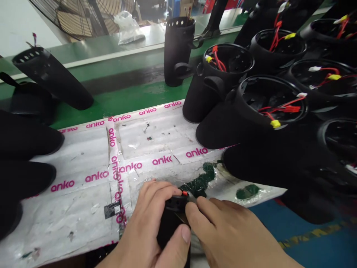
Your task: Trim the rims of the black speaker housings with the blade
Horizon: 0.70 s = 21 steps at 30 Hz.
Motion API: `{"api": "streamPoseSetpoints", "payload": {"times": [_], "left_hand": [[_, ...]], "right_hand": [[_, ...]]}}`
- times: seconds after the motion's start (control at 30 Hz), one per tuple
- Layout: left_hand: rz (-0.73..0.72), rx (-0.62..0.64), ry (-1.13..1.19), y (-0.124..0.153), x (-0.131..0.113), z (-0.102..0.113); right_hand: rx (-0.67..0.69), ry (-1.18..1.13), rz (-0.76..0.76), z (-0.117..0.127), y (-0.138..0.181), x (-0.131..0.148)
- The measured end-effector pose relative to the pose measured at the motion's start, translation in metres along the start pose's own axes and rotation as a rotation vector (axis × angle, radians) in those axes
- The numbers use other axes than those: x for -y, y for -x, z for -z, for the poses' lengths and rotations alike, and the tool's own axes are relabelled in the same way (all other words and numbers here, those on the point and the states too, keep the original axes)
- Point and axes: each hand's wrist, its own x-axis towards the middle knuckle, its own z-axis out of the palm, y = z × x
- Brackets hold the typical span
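Note:
A small black part (174,214) with a red tip at its top sits at the bottom centre, above the work mat (83,163). My left hand (147,230) is wrapped around its left side, thumb pressed on its front. My right hand (228,230) pinches its upper right edge with thumb and forefinger. Most of the part is hidden by my fingers.
Several black cylindrical shells (262,108) with red wires and yellow connectors crowd the right side. More black shells (52,78) lie at the left, and one stands upright (178,48) on the green conveyor belt (125,96). A fan (83,15) stands beyond it.

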Motion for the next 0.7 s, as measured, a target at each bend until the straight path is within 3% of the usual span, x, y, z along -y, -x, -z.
{"api": "streamPoseSetpoints", "payload": {"times": [0.13, 0.33, 0.47, 0.7], "left_hand": [[-0.087, 0.006, -0.054, -0.001, 0.008, 0.001], [-0.032, 0.0, -0.059, -0.001, 0.006, 0.0], [-0.072, 0.032, -0.059, -0.003, 0.003, 0.001], [0.072, 0.047, -0.027, -0.008, -0.014, 0.007]], "right_hand": [[0.055, -0.014, -0.011, 0.003, 0.002, -0.001], [0.076, -0.03, -0.001, 0.007, 0.001, -0.002], [0.144, 0.058, 0.024, 0.007, 0.003, -0.005], [0.2, 0.121, -0.022, 0.012, 0.004, 0.0]]}}
